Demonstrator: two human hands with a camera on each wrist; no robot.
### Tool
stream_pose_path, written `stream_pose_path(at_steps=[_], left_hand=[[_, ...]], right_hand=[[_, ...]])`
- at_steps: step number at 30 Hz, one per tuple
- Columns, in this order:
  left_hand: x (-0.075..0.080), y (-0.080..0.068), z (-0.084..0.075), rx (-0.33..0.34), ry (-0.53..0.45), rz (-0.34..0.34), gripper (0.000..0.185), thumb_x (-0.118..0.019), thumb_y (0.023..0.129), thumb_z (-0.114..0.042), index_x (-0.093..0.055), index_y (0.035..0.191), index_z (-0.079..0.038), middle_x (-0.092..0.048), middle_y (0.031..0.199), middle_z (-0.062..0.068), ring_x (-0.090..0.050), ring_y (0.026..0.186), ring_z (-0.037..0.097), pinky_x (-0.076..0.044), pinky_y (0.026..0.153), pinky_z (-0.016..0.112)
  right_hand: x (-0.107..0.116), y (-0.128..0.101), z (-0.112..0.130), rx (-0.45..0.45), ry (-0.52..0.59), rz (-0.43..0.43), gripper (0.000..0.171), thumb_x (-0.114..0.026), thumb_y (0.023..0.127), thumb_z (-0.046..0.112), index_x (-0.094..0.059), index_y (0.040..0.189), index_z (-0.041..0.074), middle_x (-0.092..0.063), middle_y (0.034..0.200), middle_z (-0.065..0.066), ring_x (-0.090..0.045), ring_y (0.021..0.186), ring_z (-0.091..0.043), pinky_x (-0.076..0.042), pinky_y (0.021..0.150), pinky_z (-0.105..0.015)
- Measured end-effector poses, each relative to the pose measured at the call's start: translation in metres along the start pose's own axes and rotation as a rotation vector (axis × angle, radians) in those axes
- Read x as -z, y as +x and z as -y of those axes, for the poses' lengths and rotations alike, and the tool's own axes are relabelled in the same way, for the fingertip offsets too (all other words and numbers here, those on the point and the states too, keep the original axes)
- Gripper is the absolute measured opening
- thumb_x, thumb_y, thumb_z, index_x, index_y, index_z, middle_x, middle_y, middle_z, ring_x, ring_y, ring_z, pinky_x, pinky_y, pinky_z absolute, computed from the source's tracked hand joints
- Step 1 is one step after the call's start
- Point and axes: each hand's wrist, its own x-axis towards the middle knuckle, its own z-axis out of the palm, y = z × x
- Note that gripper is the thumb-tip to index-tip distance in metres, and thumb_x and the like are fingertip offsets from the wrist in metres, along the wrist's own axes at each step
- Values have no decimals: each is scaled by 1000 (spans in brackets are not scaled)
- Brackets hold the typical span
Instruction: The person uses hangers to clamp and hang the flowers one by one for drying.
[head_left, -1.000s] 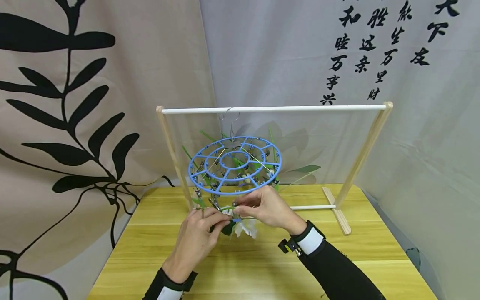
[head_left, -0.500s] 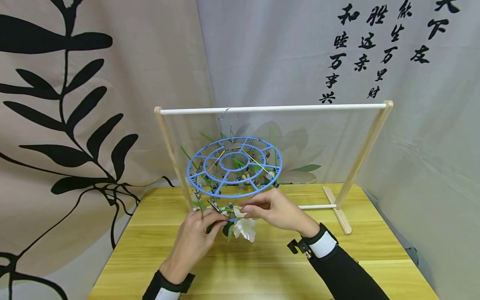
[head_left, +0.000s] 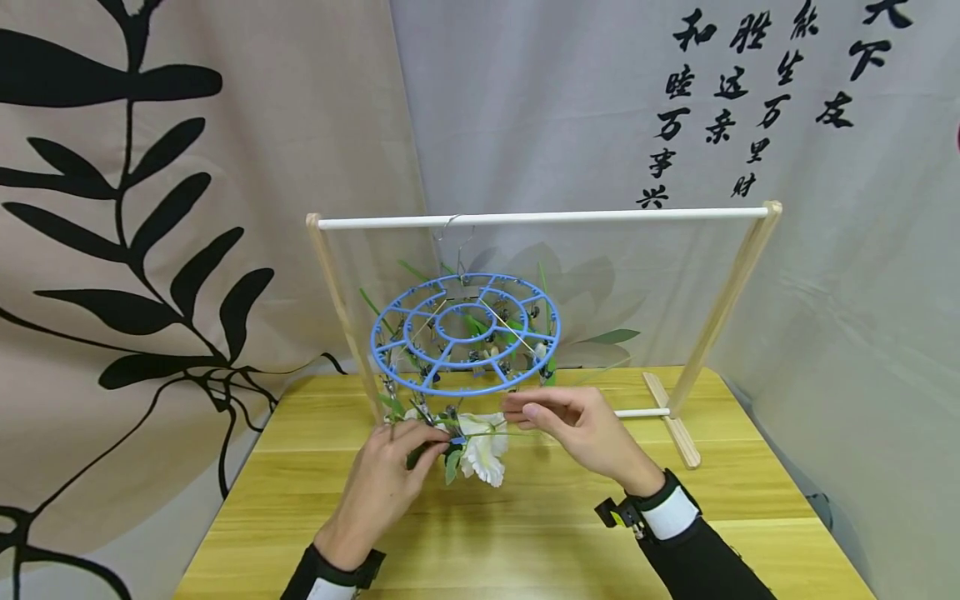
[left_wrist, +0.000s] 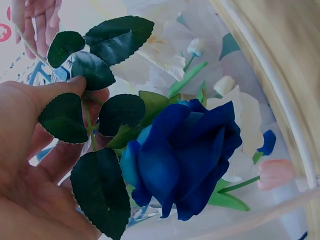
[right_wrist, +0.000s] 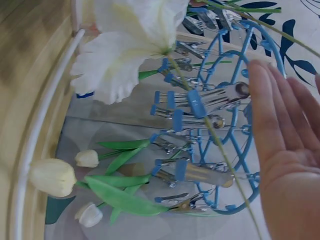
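Note:
My left hand (head_left: pixel 386 479) is in front of the blue round clip hanger (head_left: pixel 465 393). In the left wrist view its thumb and finger pinch the leafy stem of an artificial blue rose (left_wrist: pixel 182 157). Beside those fingertips, an artificial white flower (head_left: pixel 483 450) hangs with its stem across a blue-tipped metal clip (right_wrist: pixel 196 103); the clip's jaws appear closed over the stem. My right hand (head_left: pixel 581 425) is just right of that flower, fingers extended and holding nothing. Its palm and straight fingers show in the right wrist view, beside the hanger. The rose is mostly hidden in the head view.
The hanger is hooked on a white rod (head_left: pixel 540 219) between wooden legs (head_left: pixel 723 312). More clips dangle below it, some with white tulips (right_wrist: pixel 52 177); a pink tulip (left_wrist: pixel 275 175) hangs nearby. The stand is on a wooden table (head_left: pixel 600 533) before a fabric backdrop.
My right hand has let go of the white flower's stem and drawn back to the right, its fingers straightening. The white flower is now more exposed. My left hand has stayed nearly in place.

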Motion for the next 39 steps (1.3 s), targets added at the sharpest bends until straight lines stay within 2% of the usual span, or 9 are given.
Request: stream_pose_path(at_steps=[3,7,13,20,23,29,32,39], left_hand=[[0,-1,1,8,1,-5,23,-101,90,-8,-89,107,-19,-87,99,-4,-81,87,10,-68,88,46],[-1,-3,2,25,3,-2,24,-101,90,-7,-88,106,-20,-86,100,-5,-81,89,11,-69,92,51],[1,-8,5,73,-6,32,21,-99,94,-10,-87,107,-21,-87,104,-5,-83,93,14,-68,100,59],[2,-11,11,113,-40,42,21,-97,96,-9,-86,108,-23,-87,107,-6,-84,101,16,-64,107,69],[2,-13,14,117,-55,35,22,-97,95,-8,-86,107,-23,-87,107,-6,-84,101,17,-64,104,68],[0,-17,20,118,-49,30,23,-97,96,-9,-85,106,-25,-86,108,-9,-81,104,16,-61,95,55],[-1,-19,22,125,-55,35,23,-96,97,-9,-85,107,-26,-86,110,-9,-81,107,17,-60,97,56],[-1,-22,30,148,-78,41,24,-94,98,-8,-84,109,-27,-86,116,-8,-81,112,19,-59,102,62]], right_hand=[[0,-7,-5,48,-12,-56,32,-62,118,-2,-78,146,1,-84,139,-23,-86,126,-24,-71,105,-40],[0,-17,-13,105,-98,-131,31,-65,115,-7,-80,141,-2,-86,132,-21,-87,120,-20,-71,101,-32],[3,-36,-25,158,-261,-192,36,-70,111,-11,-85,135,10,-89,119,-11,-87,104,-20,-69,95,-24],[12,-57,-34,88,-379,-216,32,-74,111,-4,-88,130,17,-91,109,3,-88,98,-14,-69,92,-22],[16,-66,-38,51,-420,-226,32,-75,112,-1,-88,130,21,-91,110,8,-88,99,-11,-69,91,-22],[24,-83,-46,39,-473,-254,33,-75,111,-2,-87,129,22,-90,111,5,-86,97,-11,-69,88,-22],[27,-90,-49,36,-492,-261,32,-75,111,-2,-87,129,21,-90,112,4,-86,96,-13,-68,88,-21],[31,-104,-49,24,-540,-283,30,-76,110,-3,-88,129,18,-90,115,-1,-85,100,-4,-65,90,-15]])
